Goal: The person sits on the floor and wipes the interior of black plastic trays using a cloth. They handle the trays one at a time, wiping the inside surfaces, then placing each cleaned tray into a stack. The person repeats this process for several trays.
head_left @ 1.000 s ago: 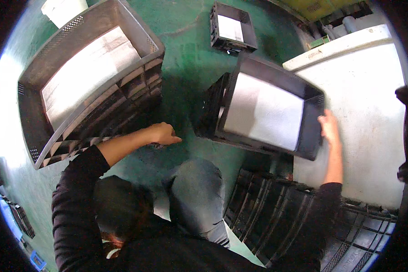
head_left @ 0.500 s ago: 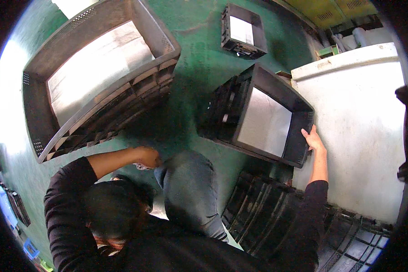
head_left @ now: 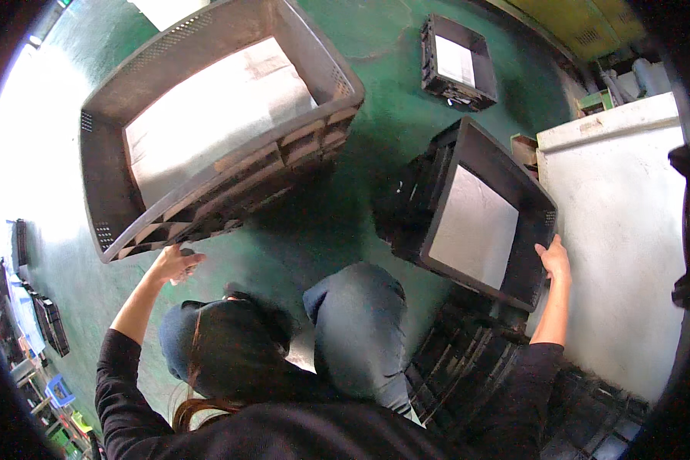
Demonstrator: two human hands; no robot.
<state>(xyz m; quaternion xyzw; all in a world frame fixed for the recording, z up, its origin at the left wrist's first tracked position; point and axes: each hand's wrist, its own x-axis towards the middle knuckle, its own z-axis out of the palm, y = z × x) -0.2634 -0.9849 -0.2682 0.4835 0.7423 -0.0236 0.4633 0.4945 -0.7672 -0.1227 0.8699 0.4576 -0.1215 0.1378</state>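
On the right, a black plastic crate with a pale grey sheet on its bottom leans tilted on a dark stack. My right hand grips its right wall, thumb over the rim and the other fingers hidden outside. A larger dark crate fills the upper left, also lined with a whitish sheet. Just below its near corner is my left hand, fingers curled, with a pale bit at them too small to name. Whether that hand touches the large crate I cannot tell.
A smaller black crate with a white sheet stands farther off on the green floor. Along the right runs a white panel-like surface. Dark ribbed crates lie beside my right knee. Racks and a blue item are at far left.
My left hand has moved left, from beside my knee to the large crate's near corner. My right hand keeps its grip on the right crate. The whole view has shifted, moving the scene rightward.
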